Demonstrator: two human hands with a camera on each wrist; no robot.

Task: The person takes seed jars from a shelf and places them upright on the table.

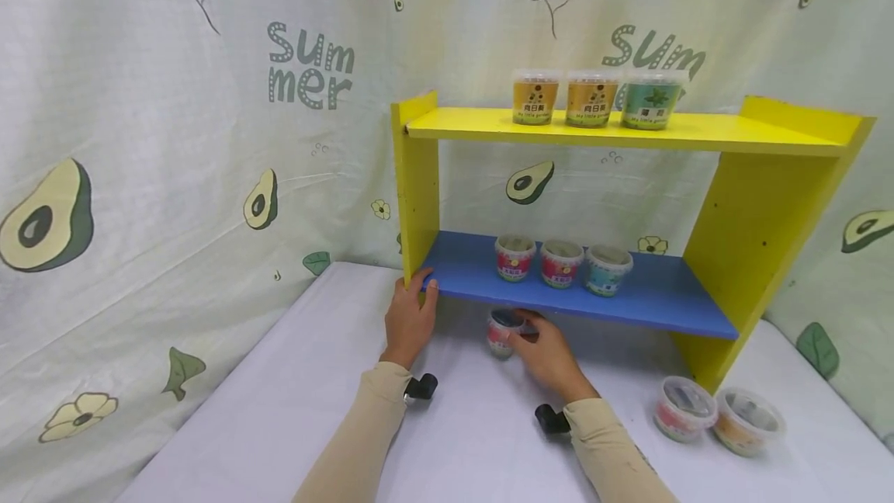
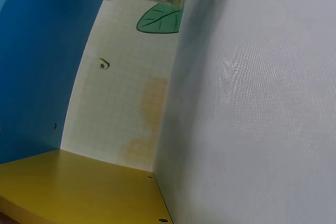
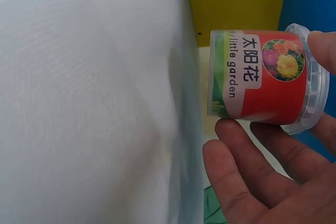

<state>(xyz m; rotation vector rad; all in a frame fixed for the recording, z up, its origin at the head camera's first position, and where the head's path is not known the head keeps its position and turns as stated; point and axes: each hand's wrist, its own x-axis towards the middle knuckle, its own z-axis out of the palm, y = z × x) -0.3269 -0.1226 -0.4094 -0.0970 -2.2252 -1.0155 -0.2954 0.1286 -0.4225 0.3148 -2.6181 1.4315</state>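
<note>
Red-labelled cup, rim partly behind thumb, cropped in left-wrist view

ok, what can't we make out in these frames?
- Left hand: whether it grips or only touches the shelf unit; fingers too small in head view, outside left wrist frame.
- Right hand: thumb partly cut off by right wrist view's right edge.
- Held cup: far side, hidden by its near side in right wrist view.
- Pink-label cup, orange-label cup: print too small and blurred, head view.

Head view faces forward-down; closer wrist views share blue shelf.
</note>
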